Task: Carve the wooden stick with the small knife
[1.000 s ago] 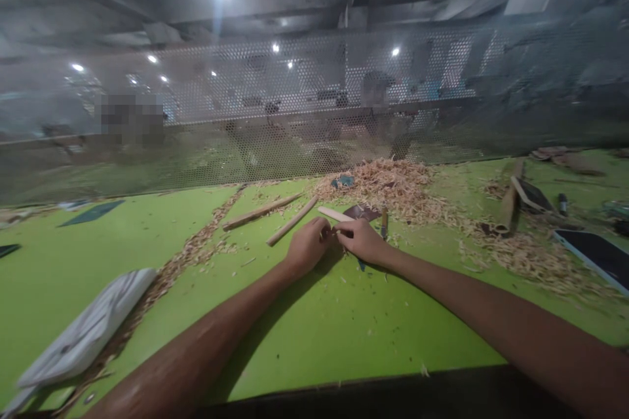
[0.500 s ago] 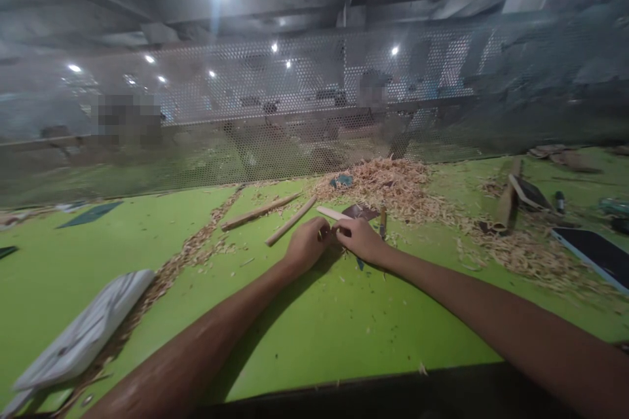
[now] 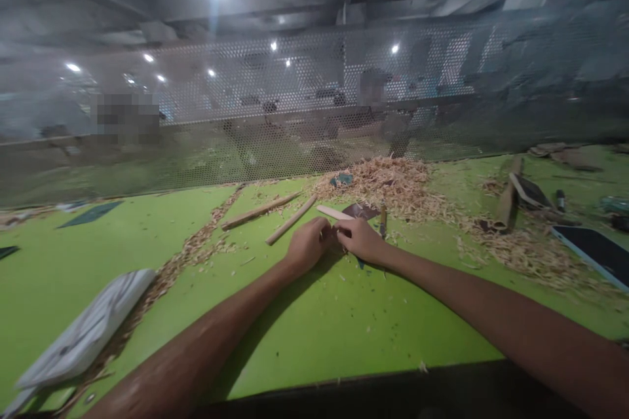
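My left hand [image 3: 308, 245] and my right hand [image 3: 361, 240] meet over the green table, fingertips curled close together. Both are closed in a pinch; whatever sits between the fingers is too small or hidden to make out. Just beyond the right hand lies a pale wooden stick [image 3: 333, 213], beside a dark brown flat piece [image 3: 362, 211]. A short tool with a yellowish handle [image 3: 383, 221] rests right of that hand. To the left of my hands are a thin rounded wooden stick [image 3: 291, 220] and a longer, rougher stick [image 3: 260, 211].
A heap of wood shavings [image 3: 388, 183] spreads at the back against a perforated metal screen [image 3: 295, 111]. On the right are a phone [image 3: 597, 255] and a bamboo piece [image 3: 507, 206]. A white wrapped bundle [image 3: 88, 330] lies at left, near a dark green sheet [image 3: 91, 214].
Both hands stay nearly in place, with only a slight shift of the fingers. The objects on the table look unmoved.
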### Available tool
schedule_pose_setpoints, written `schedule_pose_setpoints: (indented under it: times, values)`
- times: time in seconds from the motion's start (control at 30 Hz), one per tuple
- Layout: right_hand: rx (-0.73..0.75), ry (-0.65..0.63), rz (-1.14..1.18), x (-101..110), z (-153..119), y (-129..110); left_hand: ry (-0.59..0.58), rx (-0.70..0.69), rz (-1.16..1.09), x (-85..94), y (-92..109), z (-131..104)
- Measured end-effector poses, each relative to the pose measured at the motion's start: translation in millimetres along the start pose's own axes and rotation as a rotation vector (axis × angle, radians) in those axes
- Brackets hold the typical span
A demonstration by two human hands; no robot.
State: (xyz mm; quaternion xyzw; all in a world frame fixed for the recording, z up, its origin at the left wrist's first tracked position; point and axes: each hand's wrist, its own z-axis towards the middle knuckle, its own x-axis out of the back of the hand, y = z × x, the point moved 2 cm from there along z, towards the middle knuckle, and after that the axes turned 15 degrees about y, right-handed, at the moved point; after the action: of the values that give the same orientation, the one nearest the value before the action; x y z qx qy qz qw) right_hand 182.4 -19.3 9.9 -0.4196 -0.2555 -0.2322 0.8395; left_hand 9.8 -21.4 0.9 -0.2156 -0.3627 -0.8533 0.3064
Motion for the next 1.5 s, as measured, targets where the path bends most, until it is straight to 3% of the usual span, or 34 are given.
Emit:
schedule_pose_setpoints:
  times: [0.3,0.93,1.33,1.5]
  values:
    - [-0.084,0.021,-0.004,1.2,2.3,0.4,0.019,0.043,0.015,-1.0,-3.8,3.0]
    - [0.013,-0.006,0.039,0.0,1.5,2.9,-0.024,0.005,0.027,1.7,0.9,1.9]
    - [-0.123,0.039,-0.056,-0.7,1.1,-1.5,-0.018,0.085,0.025,-3.0,-2.8,5.4]
    - [-0.083,0.027,-0.051,0.5,1.8,-3.8,-0.015,0.078,0.020,-3.5,-2.7,4.5]
